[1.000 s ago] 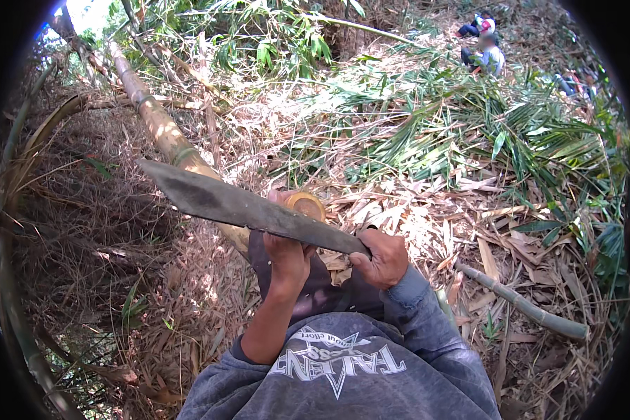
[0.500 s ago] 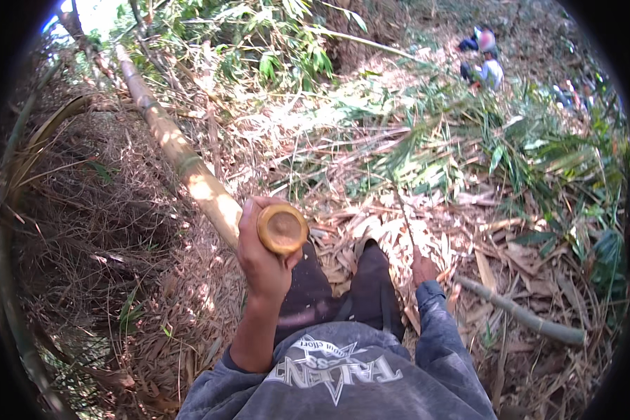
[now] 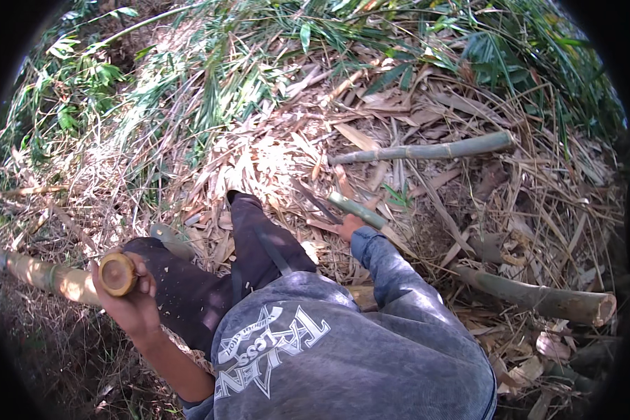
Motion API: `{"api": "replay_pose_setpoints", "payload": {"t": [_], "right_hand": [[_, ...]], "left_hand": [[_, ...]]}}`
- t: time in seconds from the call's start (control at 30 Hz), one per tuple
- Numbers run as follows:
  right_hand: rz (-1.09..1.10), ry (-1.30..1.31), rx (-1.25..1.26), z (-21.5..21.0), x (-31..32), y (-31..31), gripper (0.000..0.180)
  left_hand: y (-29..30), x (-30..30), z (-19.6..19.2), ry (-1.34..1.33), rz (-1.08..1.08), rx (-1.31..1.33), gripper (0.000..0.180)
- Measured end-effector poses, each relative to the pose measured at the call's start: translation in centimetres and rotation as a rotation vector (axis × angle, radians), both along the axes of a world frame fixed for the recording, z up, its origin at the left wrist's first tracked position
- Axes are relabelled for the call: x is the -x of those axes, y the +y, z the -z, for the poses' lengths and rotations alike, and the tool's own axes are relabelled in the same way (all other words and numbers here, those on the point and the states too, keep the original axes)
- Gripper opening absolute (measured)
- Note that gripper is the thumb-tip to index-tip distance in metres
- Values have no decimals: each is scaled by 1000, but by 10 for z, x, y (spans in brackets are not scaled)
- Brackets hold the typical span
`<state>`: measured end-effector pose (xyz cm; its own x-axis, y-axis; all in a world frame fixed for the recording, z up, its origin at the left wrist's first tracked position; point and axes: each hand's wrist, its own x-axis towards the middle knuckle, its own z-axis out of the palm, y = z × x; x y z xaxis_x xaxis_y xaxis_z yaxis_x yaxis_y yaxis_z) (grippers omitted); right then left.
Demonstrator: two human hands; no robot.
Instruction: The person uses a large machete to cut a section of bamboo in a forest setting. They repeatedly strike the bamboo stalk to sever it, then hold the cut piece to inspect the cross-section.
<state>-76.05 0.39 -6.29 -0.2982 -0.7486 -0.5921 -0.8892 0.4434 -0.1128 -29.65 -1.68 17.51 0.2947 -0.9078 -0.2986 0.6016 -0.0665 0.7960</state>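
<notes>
On the left, my left hand [image 3: 129, 297] is closed around the end of a long bamboo pole [image 3: 63, 281]. Its round, tan cut face points up toward me, while the rest runs off to the left edge. My right hand [image 3: 348, 227] reaches forward, low over the leaf litter, and is closed on a machete whose dark, narrow blade [image 3: 315, 200] points forward and left. The handle is hidden in the fingers. Just beyond that hand lies a short green bamboo piece [image 3: 357, 208].
A green bamboo length [image 3: 427, 151] lies farther out on the right. A thicker cut bamboo log [image 3: 539, 297] rests at my right side. Dry leaves [image 3: 259, 157] cover the ground, with leafy green branches [image 3: 196, 91] heaped beyond them.
My view has swung to the right, bringing more cut bamboo into sight. My left hand still grips the pole's end, and the machete stays in my right hand.
</notes>
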Motion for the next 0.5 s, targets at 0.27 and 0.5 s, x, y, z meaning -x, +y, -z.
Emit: {"api": "replay_pose_setpoints", "payload": {"t": [0.27,0.5], "right_hand": [[-34,488,-271,-56,109,-23,51],[-92,255,-443,-70,176,-78,56]], "left_hand": [[-1,-3,-3,-57,21,-53,44],[-1,-1,-9,-130,-25,-143,43]]}}
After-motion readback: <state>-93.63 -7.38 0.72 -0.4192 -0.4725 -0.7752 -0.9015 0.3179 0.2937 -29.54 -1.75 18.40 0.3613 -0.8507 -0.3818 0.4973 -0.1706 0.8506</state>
